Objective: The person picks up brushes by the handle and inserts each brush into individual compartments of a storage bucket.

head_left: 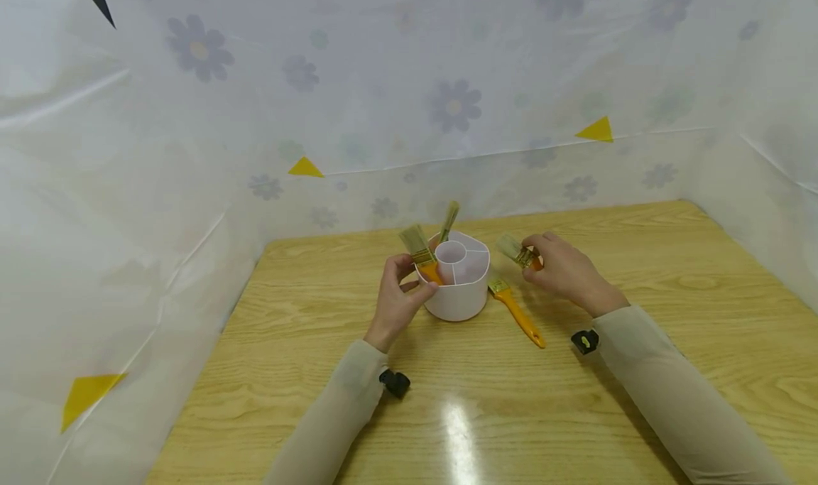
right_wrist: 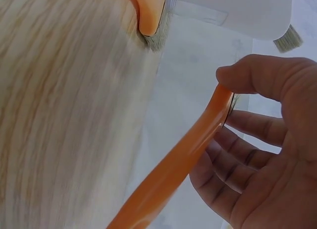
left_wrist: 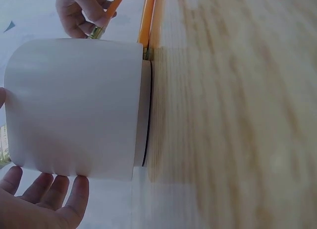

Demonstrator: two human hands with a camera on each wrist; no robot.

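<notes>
A white round organizer [head_left: 455, 302] with inner compartments and a central cup stands on the table. My left hand [head_left: 399, 304] holds its near left side, with several fingers [left_wrist: 77, 199] against the wall and the thumb at the rim. A wide paintbrush [head_left: 417, 243] stands bristles up in the compartment beside that hand, and another paintbrush [head_left: 450, 219] leans up at the back. To the organizer's right, my right hand [head_left: 565, 268] pinches an orange-handled paintbrush [right_wrist: 173, 164] near its ferrule, above the table. Its bristles point toward the organizer.
One more orange-handled paintbrush [head_left: 520, 318] lies on the wooden table [head_left: 307, 393], its bristle end close against the organizer's right side. Behind the table hangs a pale flowered sheet [head_left: 383, 101] with yellow triangles. Another pale sheet [head_left: 96, 222] borders the left side.
</notes>
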